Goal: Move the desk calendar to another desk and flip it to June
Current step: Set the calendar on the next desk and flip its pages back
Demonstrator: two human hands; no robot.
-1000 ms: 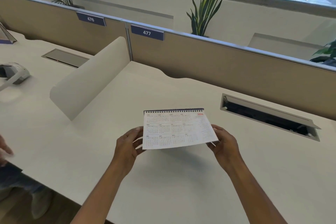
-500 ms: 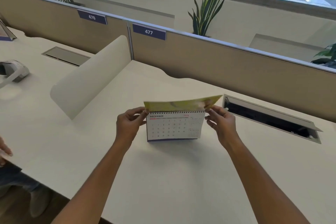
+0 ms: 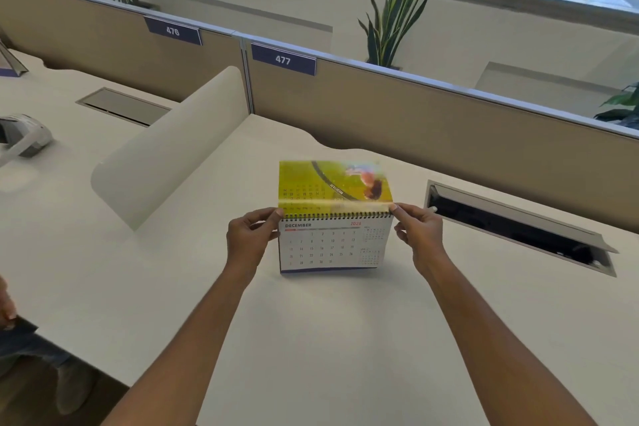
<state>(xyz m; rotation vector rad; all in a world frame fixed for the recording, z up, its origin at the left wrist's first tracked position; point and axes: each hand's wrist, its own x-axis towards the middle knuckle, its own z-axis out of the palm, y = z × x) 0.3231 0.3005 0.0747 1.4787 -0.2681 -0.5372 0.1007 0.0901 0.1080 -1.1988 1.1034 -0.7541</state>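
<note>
Calendar [image 3: 333, 247] stood upright on the white counter [image 3: 345, 339], roughly centre of the bay tagged 477 [image 3: 283, 60], base touching the surface. Front face showed DECEMBER, so not June. Black spiral binding ran along the top edge.

A yellow-green page [image 3: 333, 183] was raised above the spiral, near vertical, printed side toward the camera and upside down; motion-blurred, so its month was unreadable.

Left hand [image 3: 247, 240] was at the calendar's top left corner, grip closed to a pinch, thumb and fingertips on the corner of the raised page just at the spiral. Right hand [image 3: 420, 235] mirrored it at the top right corner, thumb and index pinched on the page's corner, other fingers curled loosely beside the card. Both forearms came in from the bottom of frame.

To the right of the calendar, near but apart, the cable hatch [image 3: 518, 228] sat open in the counter. To the left, a curved white divider [image 3: 169, 149] separated this bay from the one tagged 476 [image 3: 173, 31]. That next counter carried a closed hatch [image 3: 122, 106] and a grey-white device [image 3: 24, 138] at the far left edge. A tan partition [image 3: 449, 124] ran behind, with a plant [image 3: 394, 21] past it under the windows.
</note>
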